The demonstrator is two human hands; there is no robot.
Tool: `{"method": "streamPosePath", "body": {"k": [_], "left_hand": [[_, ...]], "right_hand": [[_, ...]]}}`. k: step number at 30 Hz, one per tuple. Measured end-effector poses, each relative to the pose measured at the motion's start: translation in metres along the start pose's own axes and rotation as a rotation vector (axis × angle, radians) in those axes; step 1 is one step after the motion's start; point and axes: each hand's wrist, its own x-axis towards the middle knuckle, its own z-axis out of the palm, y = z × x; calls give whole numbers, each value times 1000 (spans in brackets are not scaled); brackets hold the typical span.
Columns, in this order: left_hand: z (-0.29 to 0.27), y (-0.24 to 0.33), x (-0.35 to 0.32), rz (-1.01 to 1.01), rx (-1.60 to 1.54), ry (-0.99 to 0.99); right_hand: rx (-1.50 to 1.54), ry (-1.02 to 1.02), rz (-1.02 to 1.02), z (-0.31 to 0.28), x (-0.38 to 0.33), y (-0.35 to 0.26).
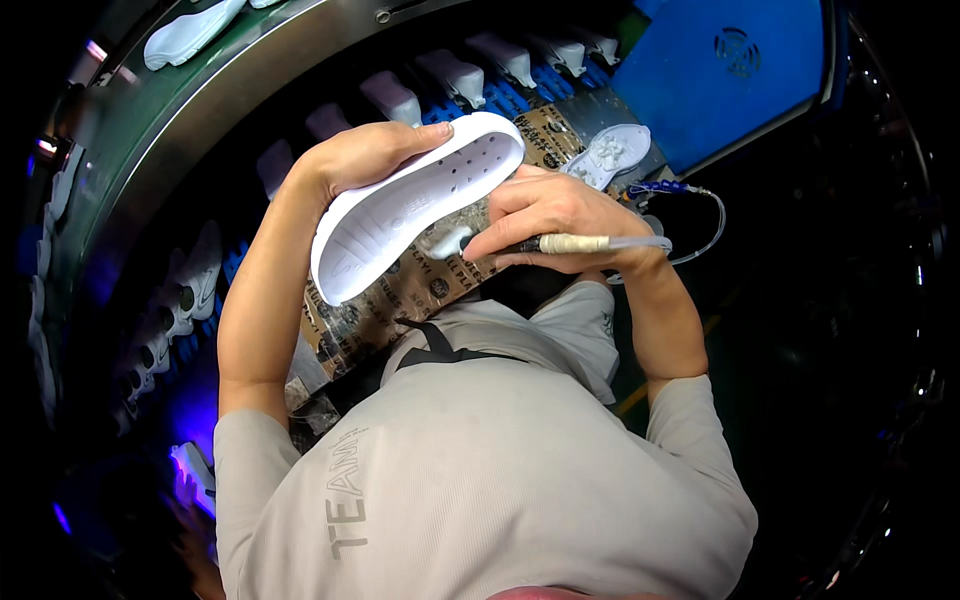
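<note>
My left hand [368,158] grips a white shoe sole [385,232] by its far edge, thumb on the rim. The sole is tilted, so its hollow inner side shows, with rows of small holes towards the toe. Beside its near edge, my right hand [560,215] is closed round a glue brush [575,243] with a pale, wrapped handle. A clear hose [650,242] runs from the handle's end. The brush's whitish tip [447,242] points at the sole; whether it touches the sole I cannot tell. My right fingertips are partly hidden behind the sole's toe.
Under my hands lies a bench top covered in printed brown tape [420,285]. A white sole-shaped piece [612,152] with whitish lumps rests beyond my right hand. Shoe uppers on lasts [452,75] stand in a blue rack. A blue panel [720,75] and a green conveyor [130,120] flank the bench.
</note>
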Motion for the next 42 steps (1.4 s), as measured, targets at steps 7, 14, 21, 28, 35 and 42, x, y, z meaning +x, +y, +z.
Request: {"method": "streamPosePath", "body": {"k": [7, 14, 21, 28, 35, 42], "left_hand": [[-10, -13, -8, 3, -52, -11], [-14, -16, -21, 52, -66, 12], [-27, -52, -35, 134, -57, 84], [-116, -34, -105, 690, -774, 428], [-299, -153, -147, -236, 246, 1754], [-408, -251, -155, -844, 809, 1056]], "right_hand": [[-39, -67, 127, -15, -8, 0], [-80, 67, 120, -21, -15, 9], [-213, 32, 135, -11, 5, 8], [116, 340, 287, -4, 5, 5], [237, 363, 466, 43, -6, 34], [278, 438, 699, 114, -37, 81]]}}
